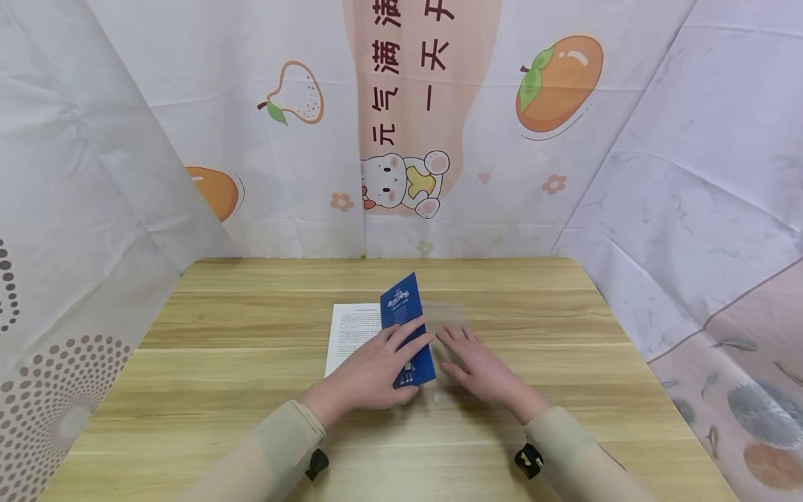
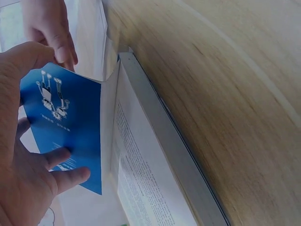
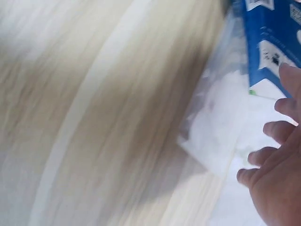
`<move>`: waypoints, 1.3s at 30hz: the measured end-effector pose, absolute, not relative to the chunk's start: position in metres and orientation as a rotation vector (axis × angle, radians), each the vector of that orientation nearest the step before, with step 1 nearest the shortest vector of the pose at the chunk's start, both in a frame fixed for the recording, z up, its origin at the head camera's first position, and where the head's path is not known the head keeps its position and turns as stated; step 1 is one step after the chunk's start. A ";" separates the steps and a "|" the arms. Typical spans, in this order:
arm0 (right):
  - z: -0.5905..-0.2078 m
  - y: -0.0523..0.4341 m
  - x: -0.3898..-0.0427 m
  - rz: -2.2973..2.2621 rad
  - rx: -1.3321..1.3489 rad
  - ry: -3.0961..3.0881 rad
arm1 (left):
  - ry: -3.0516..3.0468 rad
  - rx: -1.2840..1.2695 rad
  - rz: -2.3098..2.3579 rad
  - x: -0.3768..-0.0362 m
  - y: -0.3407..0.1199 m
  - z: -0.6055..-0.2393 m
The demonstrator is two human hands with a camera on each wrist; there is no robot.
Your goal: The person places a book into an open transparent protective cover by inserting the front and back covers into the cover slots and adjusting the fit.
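Through the head view I have a book (image 1: 354, 328) open near the middle of the wood-grain worktop (image 1: 238, 376), a page of print showing on its left side. Its blue flap (image 1: 399, 307) stands tilted up between the two hands. My left hand (image 1: 370, 369) is unclenched, straight fingers resting against the flap's printed face. My right hand (image 1: 479, 369) is relaxed and grasps nothing, fingers spread just beside the flap and over a clear plastic sheet (image 3: 211, 127); I cannot tell whether they touch it. Behind the worktop I see a white curtain (image 1: 251, 153) with fruit prints.
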State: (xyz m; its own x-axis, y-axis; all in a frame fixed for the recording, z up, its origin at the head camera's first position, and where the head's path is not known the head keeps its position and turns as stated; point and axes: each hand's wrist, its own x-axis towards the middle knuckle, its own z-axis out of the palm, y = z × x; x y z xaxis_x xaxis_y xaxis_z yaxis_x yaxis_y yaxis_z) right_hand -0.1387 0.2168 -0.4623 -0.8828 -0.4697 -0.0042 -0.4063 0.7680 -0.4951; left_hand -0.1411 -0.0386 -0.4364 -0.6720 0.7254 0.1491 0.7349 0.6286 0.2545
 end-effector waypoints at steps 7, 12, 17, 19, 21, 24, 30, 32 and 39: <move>-0.470 0.220 -0.138 -0.509 -0.745 2.898 | -2.857 -1.248 -0.455 -0.141 -0.040 -0.438; -0.473 0.222 -0.136 -0.437 -0.729 2.889 | -2.870 -1.253 -0.449 -0.141 -0.040 -0.440; -0.476 0.225 -0.136 -0.401 -0.731 2.875 | -2.881 -1.254 -0.434 -0.141 -0.040 -0.441; -0.478 0.226 -0.136 -0.401 -0.733 2.865 | -2.884 -1.255 -0.426 -0.141 -0.040 -0.441; -0.478 0.228 -0.135 -0.411 -0.728 2.853 | -2.892 -1.253 -0.418 -0.141 -0.040 -0.442; -0.481 0.229 -0.135 -0.420 -0.723 2.846 | -2.906 -1.246 -0.395 -0.140 -0.040 -0.443; -0.490 0.235 -0.138 -0.461 -0.729 2.853 | -2.934 -1.232 -0.373 -0.141 -0.040 -0.445; -0.495 0.238 -0.139 -0.489 -0.740 2.859 | -2.940 -1.230 -0.359 -0.141 -0.040 -0.446; -0.499 0.242 -0.139 -0.525 -0.777 2.867 | -2.958 -1.239 -0.278 -0.141 -0.039 -0.447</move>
State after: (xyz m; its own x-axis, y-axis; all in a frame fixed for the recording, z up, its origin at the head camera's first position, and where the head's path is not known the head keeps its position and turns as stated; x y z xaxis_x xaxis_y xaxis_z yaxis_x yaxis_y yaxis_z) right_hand -0.1389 0.2424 -0.4989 -0.8600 -0.5095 -0.0292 -0.4660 0.8074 -0.3618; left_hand -0.1415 -0.0385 -0.4471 -0.7013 0.7128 -0.0051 0.6994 0.6894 0.1883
